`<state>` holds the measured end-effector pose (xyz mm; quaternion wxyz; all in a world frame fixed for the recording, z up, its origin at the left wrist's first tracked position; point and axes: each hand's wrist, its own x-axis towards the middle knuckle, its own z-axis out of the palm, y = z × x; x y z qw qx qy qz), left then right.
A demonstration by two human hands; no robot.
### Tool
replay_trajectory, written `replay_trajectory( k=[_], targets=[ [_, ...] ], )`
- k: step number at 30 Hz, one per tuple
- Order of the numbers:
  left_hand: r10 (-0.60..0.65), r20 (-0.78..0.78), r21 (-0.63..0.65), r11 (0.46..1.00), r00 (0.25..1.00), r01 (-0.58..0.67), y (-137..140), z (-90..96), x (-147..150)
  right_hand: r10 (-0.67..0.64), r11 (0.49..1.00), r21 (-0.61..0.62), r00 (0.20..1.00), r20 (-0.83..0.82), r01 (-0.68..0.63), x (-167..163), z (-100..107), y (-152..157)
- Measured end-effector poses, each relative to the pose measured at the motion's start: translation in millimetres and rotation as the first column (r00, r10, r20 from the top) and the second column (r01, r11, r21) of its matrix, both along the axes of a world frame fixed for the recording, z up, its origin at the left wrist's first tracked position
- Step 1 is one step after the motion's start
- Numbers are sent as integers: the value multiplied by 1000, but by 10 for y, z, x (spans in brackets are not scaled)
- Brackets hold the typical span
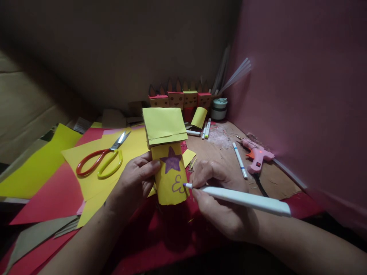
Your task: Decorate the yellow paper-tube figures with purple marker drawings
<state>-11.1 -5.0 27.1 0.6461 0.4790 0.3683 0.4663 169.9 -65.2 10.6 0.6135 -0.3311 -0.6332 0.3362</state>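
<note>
My left hand (140, 175) grips a yellow paper figure (162, 191) by the left side of its tube-shaped body. A boxy head with a lighter yellow top (164, 122) sits on that tube. On the body are a filled purple star (172, 159) and, below it, a curvy purple outline (177, 184). In my right hand (218, 194) is a white marker (243, 196), pinched near its tip. Its purple tip meets the right end of the curvy outline. The far side of the figure is hidden.
Scissors (111, 152) lie on yellow and red paper sheets (54, 194) at left. A pink glue gun (258, 154) and a capped marker (239, 160) are at right. Behind stand several cardboard figures (176, 100), a yellow paper tube (199, 117) and a lidded jar (219, 109).
</note>
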Motion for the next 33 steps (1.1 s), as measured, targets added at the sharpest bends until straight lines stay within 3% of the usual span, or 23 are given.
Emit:
replay_trajectory(
  k=[23, 33],
  targets=[
    [2, -10, 7, 1000, 1000, -1, -9, -6, -27, 11, 993, -116, 1000, 9, -10, 29, 31, 11],
    [-4, 13, 4, 1000, 1000, 4, 12, -31, -28, -63, 992, -108, 996, 59, 69, 45, 41, 50]
  ],
)
